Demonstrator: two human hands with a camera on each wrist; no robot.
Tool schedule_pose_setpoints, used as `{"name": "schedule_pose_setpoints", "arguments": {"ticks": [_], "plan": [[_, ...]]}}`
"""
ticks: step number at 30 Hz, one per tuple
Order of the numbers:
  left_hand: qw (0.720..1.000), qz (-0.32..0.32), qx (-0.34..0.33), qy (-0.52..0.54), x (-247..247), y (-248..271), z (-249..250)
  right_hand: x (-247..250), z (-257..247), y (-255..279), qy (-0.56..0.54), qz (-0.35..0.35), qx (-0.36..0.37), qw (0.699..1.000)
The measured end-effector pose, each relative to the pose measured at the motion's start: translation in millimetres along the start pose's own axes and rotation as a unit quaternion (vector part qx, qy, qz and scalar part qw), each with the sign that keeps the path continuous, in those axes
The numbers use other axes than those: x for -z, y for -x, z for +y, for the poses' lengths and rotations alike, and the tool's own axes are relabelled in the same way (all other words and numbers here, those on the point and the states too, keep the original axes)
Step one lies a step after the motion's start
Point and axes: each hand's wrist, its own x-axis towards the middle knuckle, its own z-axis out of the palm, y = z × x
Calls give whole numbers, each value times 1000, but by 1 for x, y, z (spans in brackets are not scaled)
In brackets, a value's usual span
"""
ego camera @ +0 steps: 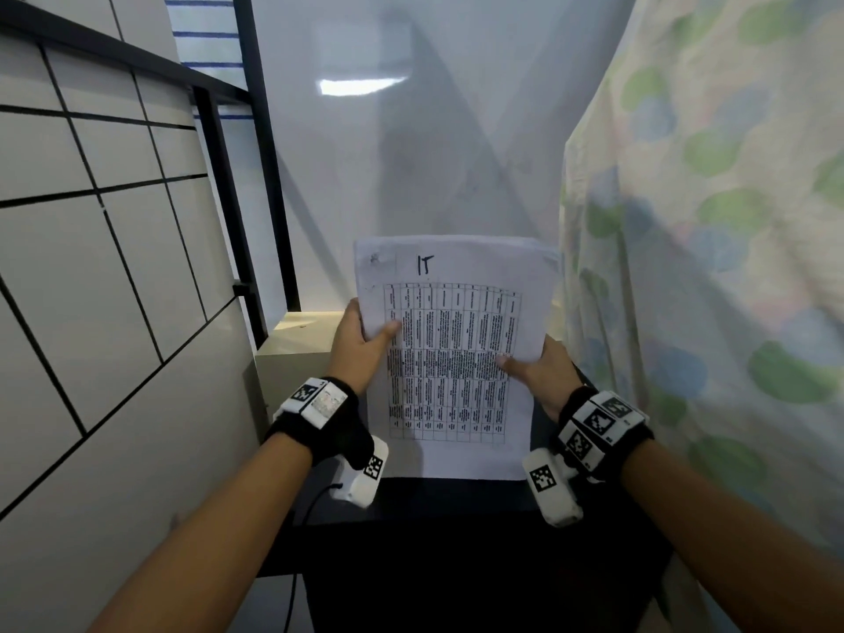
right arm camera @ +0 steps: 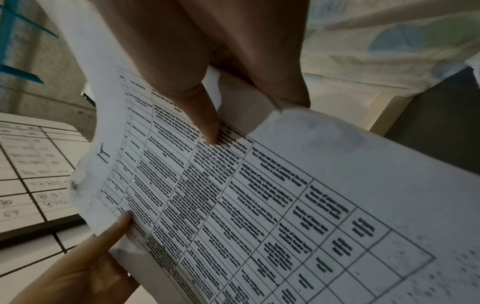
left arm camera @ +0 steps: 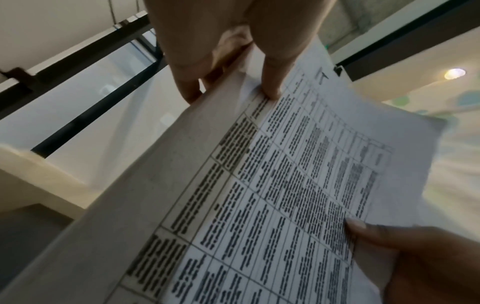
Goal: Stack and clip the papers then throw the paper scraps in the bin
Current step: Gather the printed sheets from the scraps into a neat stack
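Your left hand (ego camera: 361, 340) pinching the papers (ego camera: 456, 354) at their left edge, thumb on the printed table, your right hand (ego camera: 543, 376) gripping the right edge likewise, stack held upright above the dark table (ego camera: 456, 518)

White papers (ego camera: 456, 354) printed with a black table grid, curtain (ego camera: 708, 221) patterned in green and blue blotches, black wristbands (ego camera: 329, 418).

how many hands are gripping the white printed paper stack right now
2. The left hand pinches the left edge of the white printed paper stack; the right hand pinches its right edge, each thumb on the front sheet.
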Motion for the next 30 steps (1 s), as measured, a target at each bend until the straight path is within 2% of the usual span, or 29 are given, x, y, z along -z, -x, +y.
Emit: {"name": "schedule_pose_setpoints", "arguments": {"ticks": [5,8,13,16,19,21,23,27,30], "plan": [[999,30,-4,21,0,5,-3,1,2,-2,0,-1,-2,1000],[997,-16,36,60,0,9,-4,2,6,4,4,-1,-3,1000],[992,-71,101,31,-3,1,-1,10,10,-4,26,-26,-4,999],[993,-62,99,26,-5,0,-2,30,16,-16,73,-47,-15,996],[994,-52,90,32,-7,-1,-3,68,24,-27,138,-9,-29,990],[995,-42,84,36,-10,-2,-3,99,40,-33,207,31,-68,975],[995,-38,80,45,-12,-5,-6,123,61,-36,300,54,-122,945],[994,-46,91,44,-11,-8,-9,140,101,-30,484,-1,-215,848],[995,-51,85,31,-10,-8,-8,140,114,-23,528,-27,-240,814]]}}
